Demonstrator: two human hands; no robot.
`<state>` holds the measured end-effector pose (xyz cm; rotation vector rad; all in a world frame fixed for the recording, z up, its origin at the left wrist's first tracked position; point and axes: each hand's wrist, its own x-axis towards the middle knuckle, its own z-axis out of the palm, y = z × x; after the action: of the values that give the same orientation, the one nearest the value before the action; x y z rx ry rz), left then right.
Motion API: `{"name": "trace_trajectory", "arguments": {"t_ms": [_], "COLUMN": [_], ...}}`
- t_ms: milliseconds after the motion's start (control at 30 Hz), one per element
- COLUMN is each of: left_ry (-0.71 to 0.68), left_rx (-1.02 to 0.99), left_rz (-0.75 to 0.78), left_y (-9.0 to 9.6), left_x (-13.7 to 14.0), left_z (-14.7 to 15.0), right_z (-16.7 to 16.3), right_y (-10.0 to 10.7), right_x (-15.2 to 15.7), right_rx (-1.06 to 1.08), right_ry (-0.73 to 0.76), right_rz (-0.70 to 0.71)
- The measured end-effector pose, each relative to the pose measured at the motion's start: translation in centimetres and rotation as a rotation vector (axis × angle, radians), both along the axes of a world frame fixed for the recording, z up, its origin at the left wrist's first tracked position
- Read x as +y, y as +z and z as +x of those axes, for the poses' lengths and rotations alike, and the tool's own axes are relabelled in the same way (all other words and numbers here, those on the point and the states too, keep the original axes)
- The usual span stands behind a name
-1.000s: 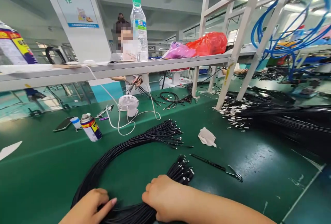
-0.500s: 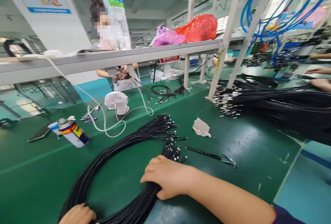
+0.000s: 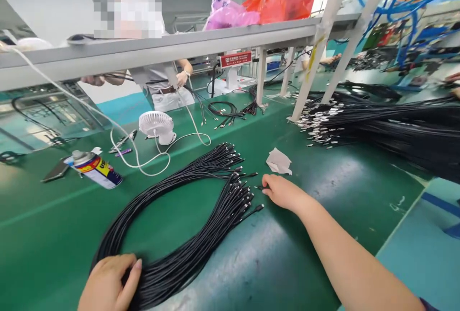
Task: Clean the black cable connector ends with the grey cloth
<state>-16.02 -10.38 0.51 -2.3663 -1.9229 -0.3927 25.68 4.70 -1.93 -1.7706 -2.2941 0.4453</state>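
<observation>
A bundle of black cables (image 3: pixel 201 234) with small metal-tipped plugs lies in a loop on the green tabletop. My left hand (image 3: pixel 111 280) is closed around the bundle's bend at the near left, thumb on the near side. To the right of the plug ends, my right hand (image 3: pixel 278 190) pinches a slim black pen (image 3: pixel 258 187); only its pointed tip shows past my fingers. A crumpled pale tissue (image 3: pixel 279 161) lies just beyond this hand.
A white fan (image 3: pixel 157 126) with a looping white cord and a spray can (image 3: pixel 97 169) stand at the left. More black cables (image 3: pixel 377 119) are heaped at the right. Above runs a grey shelf (image 3: pixel 201 41) on posts. A person stands behind it.
My right hand has left the cable bundle, moved up and right, and taken hold of the pen. My left hand shows more fully on the bundle. The whole view has shifted.
</observation>
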Motion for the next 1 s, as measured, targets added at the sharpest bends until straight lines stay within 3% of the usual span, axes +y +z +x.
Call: {"name": "trace_trajectory", "arguments": {"t_ms": [133,267,333,500,567,667,833,1000], "left_ry": [0.089,0.314,0.444,0.655,0.665,0.565,0.545,0.545], "left_rx": [-0.003,-0.066,-0.116,-0.283,-0.296,-0.242,-0.138,-0.146], "left_rz": [-0.020,0.143,0.177,0.044,-0.003,-0.066,-0.046,-0.035], "left_y": [0.5,-0.5,-1.2,-2.0,-2.5,-3.7,-5.3,-4.7], "left_x": [-0.2,-1.7,-3.0,-6.3,-7.2,-7.9,-7.9,-7.6], "left_z": [0.8,1.0,0.7,0.3,0.3,0.4,0.9,1.2], "right_z": [0.4,1.0,0.7,-2.7,-4.5,-6.5,-8.2,-8.5], "right_y": [-0.4,-0.1,-0.1,-0.6,-0.8,-1.1,-1.9,-1.8], "right_x": [0.5,1.1,0.9,-1.6,-3.1,-4.7,-5.1,-4.6], "right_rx": [0.007,0.051,0.125,0.361,0.328,0.227,0.163,0.136], "right_ry": [-0.040,0.005,0.078,0.415,0.545,0.651,0.648,0.661], "right_rz": [0.004,0.066,0.140,0.338,0.308,0.289,0.397,0.505]}}
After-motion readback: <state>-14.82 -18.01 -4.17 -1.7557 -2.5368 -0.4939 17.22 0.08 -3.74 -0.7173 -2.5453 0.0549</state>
